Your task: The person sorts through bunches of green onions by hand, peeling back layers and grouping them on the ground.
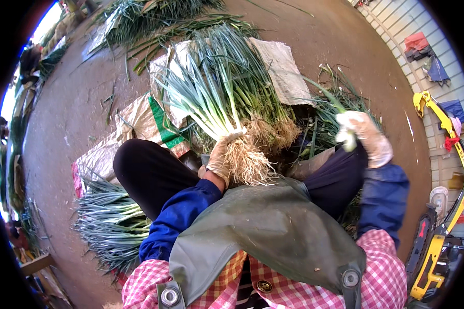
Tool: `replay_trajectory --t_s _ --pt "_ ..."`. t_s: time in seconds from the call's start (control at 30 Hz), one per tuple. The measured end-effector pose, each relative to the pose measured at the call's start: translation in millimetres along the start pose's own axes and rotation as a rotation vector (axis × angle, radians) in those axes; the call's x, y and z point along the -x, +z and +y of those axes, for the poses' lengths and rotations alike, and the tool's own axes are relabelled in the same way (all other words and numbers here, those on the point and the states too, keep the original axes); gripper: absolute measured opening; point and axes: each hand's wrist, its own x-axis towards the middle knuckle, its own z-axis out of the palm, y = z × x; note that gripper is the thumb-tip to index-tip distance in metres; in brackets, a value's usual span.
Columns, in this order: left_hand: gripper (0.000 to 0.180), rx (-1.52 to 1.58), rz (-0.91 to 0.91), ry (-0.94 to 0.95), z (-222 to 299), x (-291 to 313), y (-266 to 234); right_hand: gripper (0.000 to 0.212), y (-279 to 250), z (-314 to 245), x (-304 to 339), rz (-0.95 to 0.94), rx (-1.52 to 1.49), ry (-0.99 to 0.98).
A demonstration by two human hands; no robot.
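My left hand (220, 159), in a pale soiled glove, is closed round the white stems of a bunch of green onions (205, 105). Their tangled pale roots hang toward my lap, while the long leaves fan away from me. Out to the right, my gloved right hand (370, 138) is slightly smeared by motion and closed on a green onion leaf (331, 98), with a whitish end showing below the fingers. More rooted green onions (258, 87) lie just past the held bunch, on a whitish woven sack (283, 67).
Loose onion leaves (327, 121) are heaped beside my right knee. A pile of green onions (111, 221) lies at my left, near a sack with a green stripe (162, 121). Another heap (154, 20) is farther off. A yellow toy-like excavator (433, 262) stands at the right.
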Motion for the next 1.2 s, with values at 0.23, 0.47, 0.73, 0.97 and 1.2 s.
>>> replay_trajectory --t_s 0.23,0.47,0.73,0.97,1.2 --pt "0.020 0.085 -0.114 -0.114 -4.5 -5.5 8.5 0.035 -131.5 18.4 29.3 0.325 1.526 0.695" --pt "0.017 0.019 -0.039 -0.105 -8.1 -13.3 -1.6 0.026 93.7 7.3 -105.5 -0.210 0.054 0.064" --pt "0.016 -0.065 -0.027 -0.126 -2.3 -8.9 -2.7 0.037 206.8 44.5 -181.0 -0.331 0.587 0.058" --pt "0.013 -0.056 -0.029 -0.136 -3.4 -16.4 -1.1 0.031 193.3 57.9 -163.1 -0.183 0.539 -0.205" --pt "0.017 0.006 0.032 -0.070 -3.6 -25.6 -9.8 0.032 161.2 39.4 -101.1 -0.791 -0.165 0.069"
